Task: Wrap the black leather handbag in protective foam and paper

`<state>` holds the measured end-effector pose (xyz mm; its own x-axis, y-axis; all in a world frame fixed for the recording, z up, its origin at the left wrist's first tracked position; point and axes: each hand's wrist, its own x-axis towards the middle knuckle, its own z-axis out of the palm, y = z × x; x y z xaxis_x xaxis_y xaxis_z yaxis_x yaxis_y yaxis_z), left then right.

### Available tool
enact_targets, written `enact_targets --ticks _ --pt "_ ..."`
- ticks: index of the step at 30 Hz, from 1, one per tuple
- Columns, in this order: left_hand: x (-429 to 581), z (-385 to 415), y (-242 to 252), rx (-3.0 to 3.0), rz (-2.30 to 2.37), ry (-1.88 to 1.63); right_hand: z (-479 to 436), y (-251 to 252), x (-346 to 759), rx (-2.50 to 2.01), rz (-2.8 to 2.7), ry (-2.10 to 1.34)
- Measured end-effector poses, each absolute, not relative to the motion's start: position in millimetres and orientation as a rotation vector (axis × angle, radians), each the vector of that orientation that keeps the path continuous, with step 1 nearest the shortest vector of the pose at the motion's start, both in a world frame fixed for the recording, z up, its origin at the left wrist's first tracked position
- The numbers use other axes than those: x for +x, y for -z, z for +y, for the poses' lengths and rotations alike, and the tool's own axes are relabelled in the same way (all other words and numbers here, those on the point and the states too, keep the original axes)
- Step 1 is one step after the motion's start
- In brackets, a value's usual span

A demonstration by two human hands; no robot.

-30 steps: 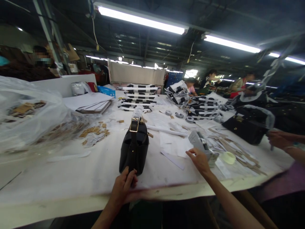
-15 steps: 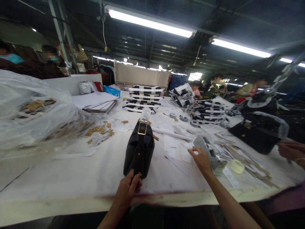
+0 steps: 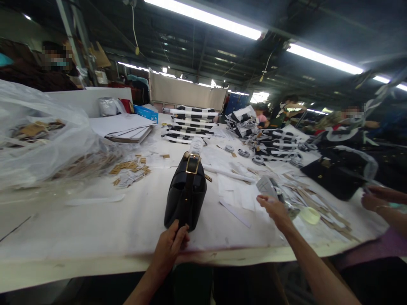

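Note:
A black handbag (image 3: pixel 178 192) with a gold buckle (image 3: pixel 193 163) stands on the table in front of me, its narrow end facing me. My left hand (image 3: pixel 171 242) pinches the near end of the bag's black strap (image 3: pixel 187 203) at its bottom edge. To the right, my right hand (image 3: pixel 274 210) is beside a grey tape dispenser (image 3: pixel 266 186), partly covering it. Its thumb and fingers are pressed together; whatever is between them is too small to make out. White wrapping (image 3: pixel 196 146) shows at the bag's far end.
Left lie brown and white tags (image 3: pixel 130 171) and a large clear plastic bag (image 3: pixel 41 140). Stacked wrapped straps (image 3: pixel 190 123) are behind the handbag. On the right are paper strips (image 3: pixel 327 203), a pale tape roll (image 3: pixel 310 215), another black bag (image 3: pixel 333 176) and a co-worker's hands (image 3: pixel 378 199).
My right hand has shifted slightly right at the tape dispenser, and its fingers have come together. My left hand keeps its hold on the strap. The view has tilted a little.

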<state>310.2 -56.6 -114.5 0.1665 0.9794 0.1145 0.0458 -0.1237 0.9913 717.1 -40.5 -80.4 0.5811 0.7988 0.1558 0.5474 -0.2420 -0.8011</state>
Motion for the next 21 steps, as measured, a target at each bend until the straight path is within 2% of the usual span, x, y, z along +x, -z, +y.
enact_targets --ticks 8,21 --pt "305.2 -51.8 120.5 1.442 1.034 -1.106 -33.4 110.1 703.4 -2.116 -1.375 -0.165" --pt "300.2 -49.6 118.5 1.431 0.955 -1.051 -52.0 71.4 683.2 -1.968 -1.356 0.115"
